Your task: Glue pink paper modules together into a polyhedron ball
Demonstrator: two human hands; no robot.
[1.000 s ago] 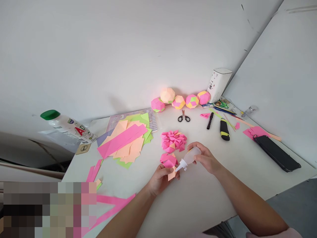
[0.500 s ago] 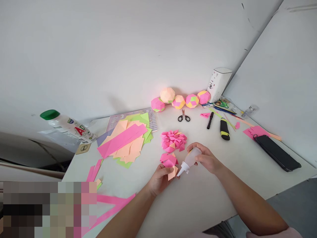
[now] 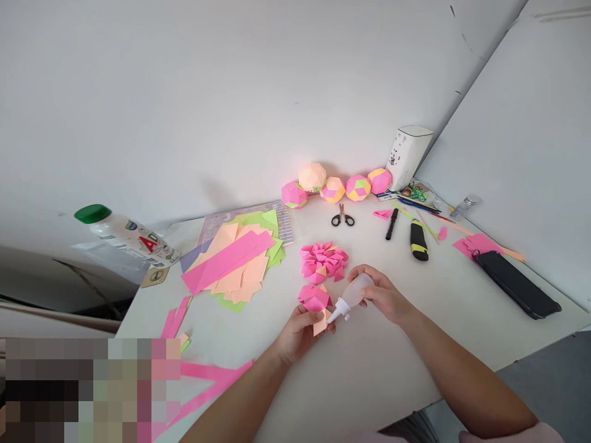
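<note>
My left hand is closed on a folded paper model of pink and peach pieces, with the thumb on a peach flap. In my right hand is a translucent glue bottle with a white nozzle, tilted down to the left. The nozzle tip is at the edge of the peach flap; whether it touches the paper I cannot tell. Just beyond the model lies a heap of small folded pink paper pieces. My left fingers under the model are partly hidden.
Paper sheets lie at left beside a white bottle with a green cap. Several paper balls line the wall, with scissors before them. A marker, a cutter and a black case lie at right.
My right hand has tilted the glue bottle a little, bringing its nozzle slightly left and up to the peach flap. My left hand and the paper model have hardly moved.
</note>
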